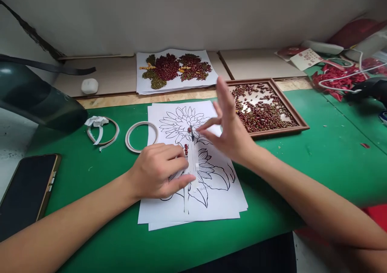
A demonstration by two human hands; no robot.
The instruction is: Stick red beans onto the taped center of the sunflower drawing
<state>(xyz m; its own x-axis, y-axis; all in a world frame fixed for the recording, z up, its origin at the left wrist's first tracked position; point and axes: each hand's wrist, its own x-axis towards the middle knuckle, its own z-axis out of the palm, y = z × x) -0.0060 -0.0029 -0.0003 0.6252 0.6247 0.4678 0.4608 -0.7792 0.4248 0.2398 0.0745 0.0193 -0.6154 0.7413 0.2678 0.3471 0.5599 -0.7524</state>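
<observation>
A stack of white sheets with a line drawing of flowers [211, 184] lies on the green mat [121, 240]. My left hand [159, 170] rests knuckles-up on the sheet, fingers curled and pressing the paper beside a few red beans stuck on the stem. My right hand [229, 123] hovers over the drawing, thumb and forefinger pinched near a small dark tool or bean [191, 131] at the flower's centre, the other fingers spread upward.
A wooden framed tray of red beans [298, 117] sits right of the drawing. A finished bean picture [175, 69] lies behind. Two tape rolls [141, 136] and a phone [26, 192] lie left. Red clutter and cables fill the far right.
</observation>
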